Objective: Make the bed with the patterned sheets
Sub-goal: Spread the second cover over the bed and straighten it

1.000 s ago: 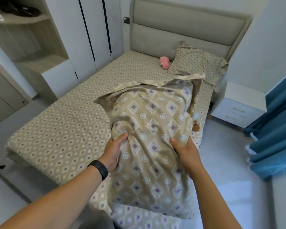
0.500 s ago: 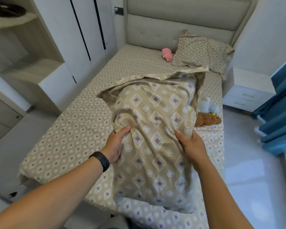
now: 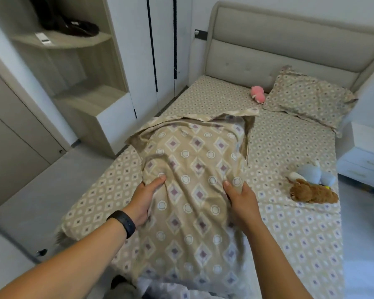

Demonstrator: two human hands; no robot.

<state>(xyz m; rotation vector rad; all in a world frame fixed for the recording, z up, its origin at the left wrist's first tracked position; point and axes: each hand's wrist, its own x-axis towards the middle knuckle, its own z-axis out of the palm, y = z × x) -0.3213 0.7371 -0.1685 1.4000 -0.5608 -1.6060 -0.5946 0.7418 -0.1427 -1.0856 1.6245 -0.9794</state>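
The fingers of the left hand (image 3: 144, 201) and right hand (image 3: 241, 198) are disappearing behind the pillow (image 3: 192, 190), whose lower end is blurring out at the bottom edge. The grey toy (image 3: 315, 174) is hiding part of the brown toy (image 3: 311, 192).

The pillow (image 3: 194, 190) has sunk lower toward the bed (image 3: 289, 212) — toys now show.

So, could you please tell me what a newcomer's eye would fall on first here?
First, the big patterned pillow in the middle, gripped on either side by the left hand and right hand above the bed. Next, the soft toys: a pink one beside the second pillow by the headboard, and a brown one at the right edge.
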